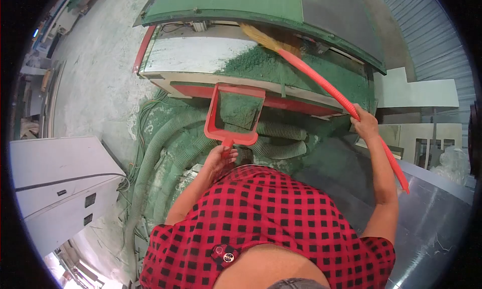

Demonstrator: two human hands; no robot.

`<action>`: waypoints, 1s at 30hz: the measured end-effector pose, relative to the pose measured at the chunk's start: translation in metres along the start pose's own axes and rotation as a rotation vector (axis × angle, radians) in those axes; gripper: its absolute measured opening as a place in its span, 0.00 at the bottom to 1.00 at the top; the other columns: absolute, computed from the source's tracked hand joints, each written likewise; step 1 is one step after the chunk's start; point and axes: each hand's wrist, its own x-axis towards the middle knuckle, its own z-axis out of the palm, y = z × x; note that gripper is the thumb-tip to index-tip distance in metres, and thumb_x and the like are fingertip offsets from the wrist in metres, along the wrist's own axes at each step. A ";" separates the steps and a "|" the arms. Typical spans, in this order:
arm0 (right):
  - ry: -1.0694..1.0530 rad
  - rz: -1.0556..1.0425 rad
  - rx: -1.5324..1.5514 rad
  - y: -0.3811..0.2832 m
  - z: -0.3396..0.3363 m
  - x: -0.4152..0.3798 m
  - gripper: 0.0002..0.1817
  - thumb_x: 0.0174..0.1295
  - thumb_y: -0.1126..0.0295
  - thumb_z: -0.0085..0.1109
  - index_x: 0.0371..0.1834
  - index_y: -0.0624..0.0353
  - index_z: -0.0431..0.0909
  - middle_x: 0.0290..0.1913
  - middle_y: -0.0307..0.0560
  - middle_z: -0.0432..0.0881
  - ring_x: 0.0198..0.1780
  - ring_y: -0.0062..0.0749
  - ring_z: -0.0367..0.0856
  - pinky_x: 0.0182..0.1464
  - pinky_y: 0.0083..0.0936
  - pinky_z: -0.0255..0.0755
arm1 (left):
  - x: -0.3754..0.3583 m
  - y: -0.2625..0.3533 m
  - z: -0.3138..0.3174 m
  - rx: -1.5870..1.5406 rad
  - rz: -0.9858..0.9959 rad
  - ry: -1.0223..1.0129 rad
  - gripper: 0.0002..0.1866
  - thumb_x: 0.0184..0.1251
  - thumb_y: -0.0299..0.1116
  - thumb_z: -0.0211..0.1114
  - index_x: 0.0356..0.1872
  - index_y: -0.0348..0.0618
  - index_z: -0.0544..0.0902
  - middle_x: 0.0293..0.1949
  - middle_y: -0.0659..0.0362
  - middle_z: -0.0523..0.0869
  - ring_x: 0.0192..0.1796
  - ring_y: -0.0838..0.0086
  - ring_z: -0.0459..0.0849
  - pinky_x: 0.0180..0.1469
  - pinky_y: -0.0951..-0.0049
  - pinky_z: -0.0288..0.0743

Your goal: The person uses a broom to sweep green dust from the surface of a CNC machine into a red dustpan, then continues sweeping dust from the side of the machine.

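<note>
My left hand (221,160) is closed round the short handle of a red dustpan (261,93), which holds a heap of green dust (238,110). The pan is held against the front of a machine bed (188,50). My right hand (365,123) grips the long red handle of a broom (316,77). The broom's straw bristles reach in under the raised green machine top, and their far end is partly hidden in shadow. A pile of green powder (253,62) lies on the bed beside the bristles.
Ribbed grey hoses (168,133) and thin cables run over the dusty floor below the machine. A white cabinet (63,183) stands at the left. The green machine top (241,3) overhangs the bed. A grey metal surface (437,219) and clear plastic (452,163) are at the right.
</note>
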 end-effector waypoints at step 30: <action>0.091 0.223 0.611 -0.036 0.041 -0.129 0.27 0.51 0.69 0.64 0.58 0.54 0.73 0.44 0.45 0.82 0.45 0.23 0.79 0.49 0.20 0.69 | 0.040 -0.053 0.031 -0.115 -0.071 0.005 0.14 0.60 0.29 0.56 0.47 0.42 0.67 0.44 0.52 0.77 0.46 0.62 0.79 0.45 0.60 0.76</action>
